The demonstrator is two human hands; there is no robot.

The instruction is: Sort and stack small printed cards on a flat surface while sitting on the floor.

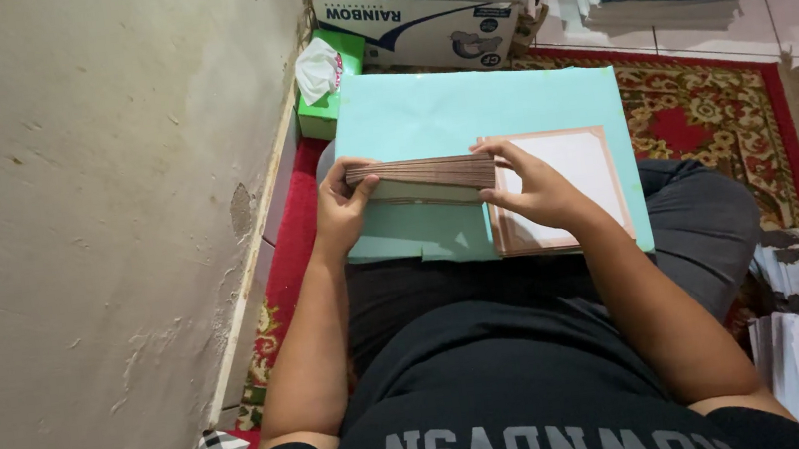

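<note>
Seated on red patterned rug beside plaster wall, mint sheet across lap. Left hand and right hand each clenched on an end of brown card stack, raised edge-on above sheet. Pink-bordered card flat under right hand. Tissue box beyond.

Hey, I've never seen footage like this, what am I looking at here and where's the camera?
There is no machine here. The one picture comes from a camera worn on a person's head, looking down at their own lap as they sit on a patterned red rug beside a wall. Across their legs lies a stack of light-green paper with a white sheet with a pinkish border on it. The left hand and right hand hold a stack of brown-edged sheets between them, one hand at each end. A tissue box and paper piles sit nearby.
</note>
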